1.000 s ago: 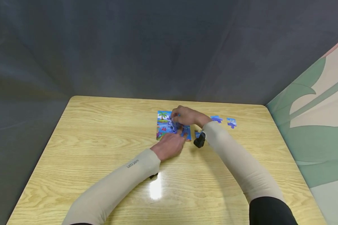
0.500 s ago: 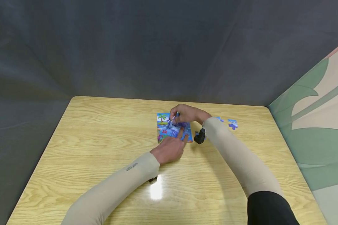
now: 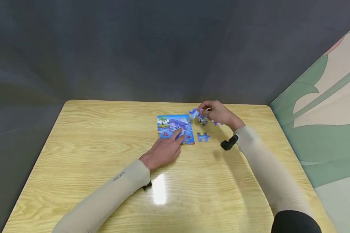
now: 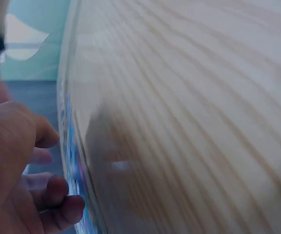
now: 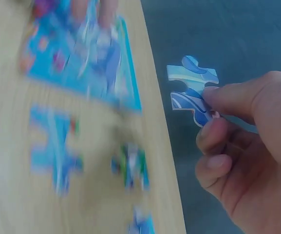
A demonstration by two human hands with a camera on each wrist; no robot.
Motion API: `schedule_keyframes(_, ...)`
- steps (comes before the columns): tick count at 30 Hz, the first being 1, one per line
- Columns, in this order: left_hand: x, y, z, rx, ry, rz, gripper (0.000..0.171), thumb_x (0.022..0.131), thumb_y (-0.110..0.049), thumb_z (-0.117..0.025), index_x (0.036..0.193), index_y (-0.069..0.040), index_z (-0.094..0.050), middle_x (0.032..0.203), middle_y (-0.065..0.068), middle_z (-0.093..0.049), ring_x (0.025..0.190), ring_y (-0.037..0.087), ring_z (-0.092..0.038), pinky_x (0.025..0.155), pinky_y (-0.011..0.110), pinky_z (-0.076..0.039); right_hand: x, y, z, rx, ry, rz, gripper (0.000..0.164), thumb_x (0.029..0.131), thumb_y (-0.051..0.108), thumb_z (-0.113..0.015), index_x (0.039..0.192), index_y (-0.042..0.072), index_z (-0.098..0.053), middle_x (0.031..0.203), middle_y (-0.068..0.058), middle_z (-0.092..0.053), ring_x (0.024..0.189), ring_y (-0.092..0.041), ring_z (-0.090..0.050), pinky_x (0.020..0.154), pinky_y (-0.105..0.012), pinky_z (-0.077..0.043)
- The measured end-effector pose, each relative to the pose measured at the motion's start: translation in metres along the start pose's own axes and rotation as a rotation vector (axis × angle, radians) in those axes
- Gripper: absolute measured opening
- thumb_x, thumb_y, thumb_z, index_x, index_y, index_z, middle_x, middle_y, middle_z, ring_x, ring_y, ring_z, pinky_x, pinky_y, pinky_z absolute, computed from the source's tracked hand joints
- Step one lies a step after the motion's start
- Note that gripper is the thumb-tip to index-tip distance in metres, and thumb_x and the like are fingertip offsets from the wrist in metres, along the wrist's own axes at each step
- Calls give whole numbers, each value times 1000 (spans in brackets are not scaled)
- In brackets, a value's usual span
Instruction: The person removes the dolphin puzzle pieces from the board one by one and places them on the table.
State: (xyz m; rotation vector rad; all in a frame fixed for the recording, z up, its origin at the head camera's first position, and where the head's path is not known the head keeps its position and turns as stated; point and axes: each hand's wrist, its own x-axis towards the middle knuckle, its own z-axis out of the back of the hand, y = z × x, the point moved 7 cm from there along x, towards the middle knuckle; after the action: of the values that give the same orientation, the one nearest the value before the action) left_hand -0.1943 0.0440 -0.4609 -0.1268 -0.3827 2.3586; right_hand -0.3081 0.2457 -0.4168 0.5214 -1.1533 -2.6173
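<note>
My right hand (image 3: 218,113) pinches a blue and white jigsaw piece (image 5: 194,90) between thumb and fingers, raised beyond the upper right corner of a dolphin picture (image 3: 163,131). Flat on the table, that picture shows a purple dolphin and a palm tree. My left hand (image 3: 164,150) lies at its lower edge, its outstretched fingers reaching over the picture. In the left wrist view the left hand (image 4: 18,170) shows bent fingertips beside the picture's edge. Right of the picture rests a loose blue jigsaw piece (image 3: 204,137), and another jigsaw piece (image 5: 133,165) lies farther back under my right hand.
A further piece (image 3: 217,123) sits partly behind my right hand. The wooden table (image 3: 90,136) ends at a dark curtain (image 3: 151,51) at the back. A patterned panel (image 3: 332,129) stands along the right side.
My right hand has moved right, from over the picture to past its right edge, where it holds a piece. The left hand has shifted slightly left, and more of the dolphin shows.
</note>
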Motion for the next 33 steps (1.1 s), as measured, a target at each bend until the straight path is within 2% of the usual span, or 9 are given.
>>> schedule_keyframes(3, -16, 17, 7, 34, -26, 28, 42, 111, -19, -44, 150, -7, -58, 165, 17, -46, 97, 22, -78, 56, 30, -54, -19, -24, 10, -18, 7, -47, 27, 112, 22, -56, 129, 6, -70, 115, -15, -65, 78, -31, -56, 67, -38, -49)
schedule_keyframes(5, -27, 28, 10, 56, -34, 45, 41, 112, -19, -45, 147, -8, -61, 162, 14, -50, 103, 23, -79, 59, 30, -55, -30, -36, 13, -35, 22, -69, 28, 112, 20, -56, 131, 5, -70, 114, -15, -66, 76, -25, -55, 67, -35, -48)
schedule_keyframes(10, -48, 45, 15, 108, -92, 5, 35, 110, -17, -53, 141, -7, -66, 156, 13, -58, 95, 22, -78, 54, 29, -51, -48, -53, 9, -56, 79, -80, 27, 112, 12, -53, 129, -2, -68, 116, -22, -68, 71, -21, -53, 63, -32, -45)
schedule_keyframes(13, -54, 49, 17, 127, -107, -5, 36, 109, -17, -55, 143, -6, -65, 156, 15, -58, 82, 22, -77, 52, 30, -51, -51, -63, 4, -72, 103, -73, 25, 111, 9, -52, 125, -5, -68, 117, -24, -69, 67, -22, -52, 61, -32, -44)
schedule_keyframes(16, -55, 51, 15, 121, -93, 9, 40, 110, -17, -54, 147, -5, -62, 159, 16, -55, 78, 23, -77, 50, 30, -51, -52, -74, 2, -101, 108, -81, 24, 111, 8, -52, 124, -5, -68, 111, -22, -69, 67, -18, -51, 62, -30, -43)
schedule_keyframes(22, -56, 50, 12, 121, -87, 4, 42, 109, -17, -55, 149, -2, -60, 161, 18, -53, 91, 23, -80, 51, 26, -49, -55, -91, 2, -178, 65, -120, 23, 110, 10, -56, 122, -4, -70, 106, -17, -70, 79, -15, -54, 71, -30, -47)
schedule_keyframes(25, -56, 48, 13, 127, -100, -4, 40, 108, -15, -56, 145, -2, -63, 158, 18, -55, 94, 23, -80, 51, 26, -50, -56, -93, 2, -228, 30, -134, 21, 108, 12, -59, 120, -2, -70, 109, -17, -71, 84, -16, -58, 75, -31, -48)
schedule_keyframes(28, -55, 46, 14, 131, -103, -4, 38, 108, -14, -56, 143, -2, -64, 157, 18, -56, 93, 24, -80, 51, 29, -52, -54, -90, 0, -248, 0, -130, 19, 108, 12, -60, 118, 0, -70, 111, -18, -70, 81, -17, -57, 73, -32, -48)
schedule_keyframes(33, -55, 46, 15, 129, -92, 6, 39, 109, -15, -55, 144, -2, -63, 157, 18, -56, 96, 25, -79, 54, 31, -56, -41, -56, -15, -210, 9, -57, 22, 110, 15, -57, 122, 1, -68, 118, -19, -64, 73, -19, -54, 67, -35, -47)
